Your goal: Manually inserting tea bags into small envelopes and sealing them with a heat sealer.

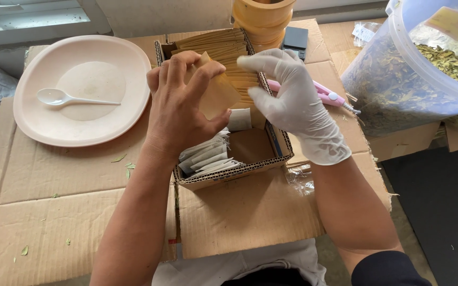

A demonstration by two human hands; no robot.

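My bare left hand [178, 103] grips a small tan paper pouch [219, 94] above an open cardboard box [239, 172]. My right hand [292, 100], in a white glove, touches the pouch's right edge with its fingertips. Inside the box, a row of tan pouches [223, 47] fills the far half and white sachets [208, 156] lie at the near left. One white sachet [239, 119] shows just under the held pouch.
A pale pink plate [38, 122] with a white plastic spoon [62, 98] sits at left on flattened cardboard [70, 206]. A pink tool [329, 95] lies right of the box. A clear tub of dried leaves [414, 63] stands far right; stacked orange pots [263, 18] and a dark scale [296, 39] behind.
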